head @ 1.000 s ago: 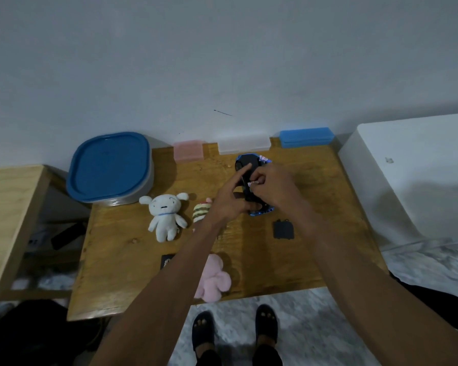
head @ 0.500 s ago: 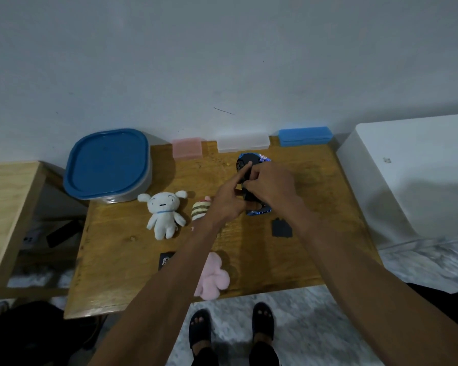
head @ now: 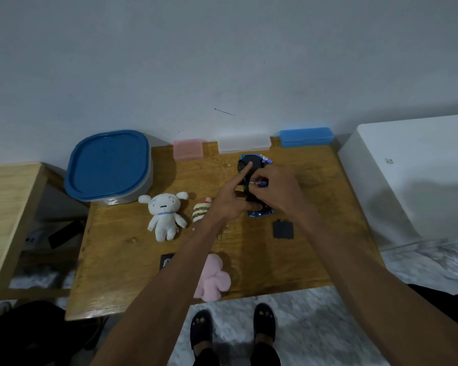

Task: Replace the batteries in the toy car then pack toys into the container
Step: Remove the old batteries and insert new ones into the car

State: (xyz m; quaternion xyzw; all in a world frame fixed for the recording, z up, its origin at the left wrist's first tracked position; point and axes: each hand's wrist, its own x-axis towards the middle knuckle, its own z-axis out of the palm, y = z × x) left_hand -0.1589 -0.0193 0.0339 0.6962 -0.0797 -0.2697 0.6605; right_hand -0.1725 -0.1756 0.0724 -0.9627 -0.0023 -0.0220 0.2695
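The blue-and-black toy car [head: 249, 162] lies upside down at the back middle of the wooden table [head: 315, 260]. My left hand [head: 229, 198] grips its left side, index finger stretched along the underside. My right hand [head: 279, 191] pinches a small purple battery [head: 261, 183] right over the car's open underside. The black battery cover [head: 283, 229] lies on the table just right of the car. The grey container with a blue lid [head: 109, 165] stands shut at the back left. A white plush [head: 164, 215], a striped plush [head: 201, 211] and a pink plush [head: 213, 281] lie on the table.
A pink box [head: 188, 150], a clear box [head: 244, 143] and a blue box [head: 306, 137] line the wall. A small black card [head: 166, 261] lies by my left forearm. A white cabinet [head: 421, 180] stands at the right, a lower wooden table [head: 6, 207] at the left.
Both hands have stayed on the car. My right fingers have shifted slightly, and the purple battery now shows between the fingertips above the underside.
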